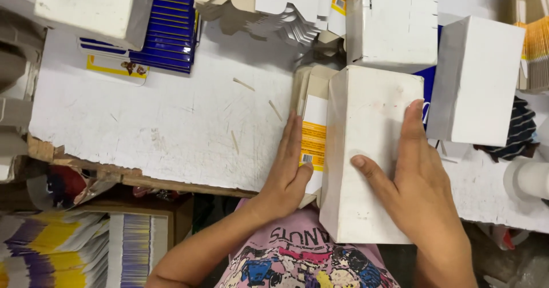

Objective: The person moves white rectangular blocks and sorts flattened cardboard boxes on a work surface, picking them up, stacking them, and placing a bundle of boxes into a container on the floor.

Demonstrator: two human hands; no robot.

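While the right hand (420, 179) lies flat and unclenched atop the tall white cardboard box (366, 145), the left hand (291, 165) presses open-palmed against the flat yellow-and-white carton blanks (314, 136) just left of it. Running away from the person (long axis), the box sits directly under the right palm, the nearer hand.

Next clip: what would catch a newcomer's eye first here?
Dead centre, both hands press on a white box: the right hand lies flat on top, the left hand against its yellow-and-white flap. Behind, at the table's far edge, lie blue flat cartons and more white boxes.
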